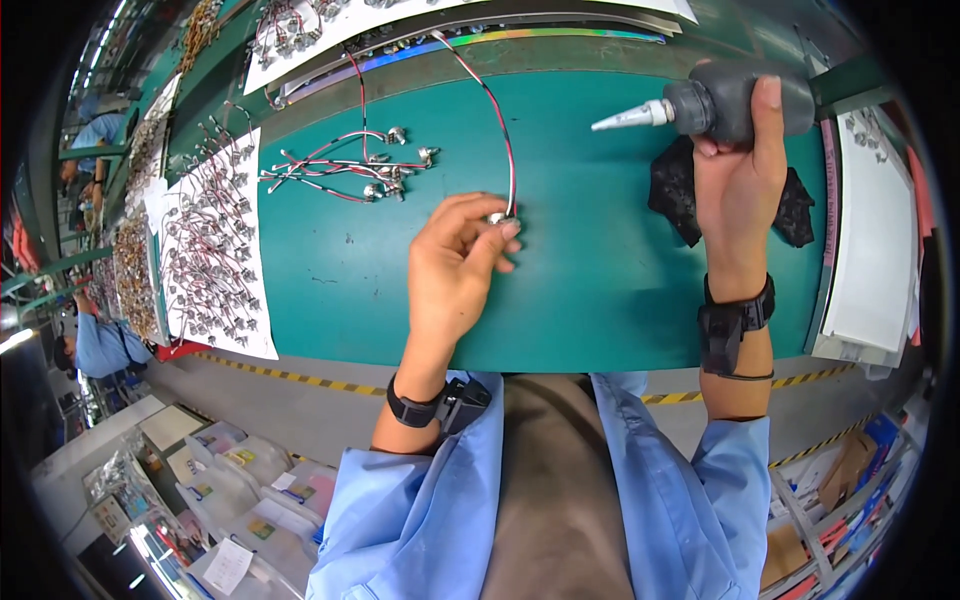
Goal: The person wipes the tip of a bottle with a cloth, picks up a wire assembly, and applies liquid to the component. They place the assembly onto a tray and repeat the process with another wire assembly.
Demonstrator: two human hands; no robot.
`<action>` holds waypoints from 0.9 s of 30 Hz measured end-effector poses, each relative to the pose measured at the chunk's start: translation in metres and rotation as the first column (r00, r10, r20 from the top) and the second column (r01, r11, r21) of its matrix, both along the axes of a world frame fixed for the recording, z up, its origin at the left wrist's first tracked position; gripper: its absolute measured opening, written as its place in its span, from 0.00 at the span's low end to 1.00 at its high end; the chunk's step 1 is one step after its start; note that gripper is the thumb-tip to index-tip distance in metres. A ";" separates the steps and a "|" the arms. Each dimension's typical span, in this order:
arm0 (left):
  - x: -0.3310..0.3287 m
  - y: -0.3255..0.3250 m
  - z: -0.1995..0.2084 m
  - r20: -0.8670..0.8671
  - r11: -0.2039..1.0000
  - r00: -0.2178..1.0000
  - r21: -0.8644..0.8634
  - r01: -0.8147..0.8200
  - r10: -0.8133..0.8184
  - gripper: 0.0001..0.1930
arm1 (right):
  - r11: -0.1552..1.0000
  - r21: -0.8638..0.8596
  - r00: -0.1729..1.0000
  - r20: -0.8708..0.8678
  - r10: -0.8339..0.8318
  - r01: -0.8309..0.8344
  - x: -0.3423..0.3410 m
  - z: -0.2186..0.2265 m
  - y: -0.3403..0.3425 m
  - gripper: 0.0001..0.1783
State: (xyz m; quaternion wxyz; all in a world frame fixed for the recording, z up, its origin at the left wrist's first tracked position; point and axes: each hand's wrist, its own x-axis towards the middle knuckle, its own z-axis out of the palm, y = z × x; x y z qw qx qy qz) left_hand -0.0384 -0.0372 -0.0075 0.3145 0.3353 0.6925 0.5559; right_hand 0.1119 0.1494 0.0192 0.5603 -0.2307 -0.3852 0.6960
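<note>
Over the middle of the green mat, my left hand (455, 258) pinches a small metal part (499, 217) between thumb and fingers. From that part a twisted red, black and white wire (505, 130) rises and bends away to the far edge. Raised at the right, my right hand (745, 175) is wrapped round a dark squeeze bottle (750, 100). Its pale tapered nozzle (632, 116) points left, well apart from the metal part. Left of my left hand lies a loose bunch of wired metal parts (385, 175) with their wires crossing.
A crumpled black cloth (676, 190) lies on the green mat (590, 300) under my right wrist. White sheets (262, 310) at the left carry many wired parts in rows. A shelf edge (560, 38) runs along the back. Clear plastic bins (270, 520) stand lower left. Another person (105, 340) is at far left.
</note>
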 end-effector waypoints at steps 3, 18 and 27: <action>-0.002 0.008 0.004 0.322 0.985 0.947 0.164 -0.059 0.003 0.09 | 0.993 0.121 0.999 0.052 -0.010 0.004 -0.004 0.003 -0.018 0.25; -0.009 0.012 0.000 0.470 0.914 0.873 0.398 -0.076 -0.132 0.09 | 0.798 0.602 0.932 0.291 -0.218 -0.001 -0.005 -0.003 -0.055 0.43; -0.010 0.011 0.000 0.455 0.918 0.875 0.396 -0.031 -0.166 0.09 | 0.686 0.711 0.988 0.101 0.119 -0.155 -0.002 -0.010 -0.049 0.42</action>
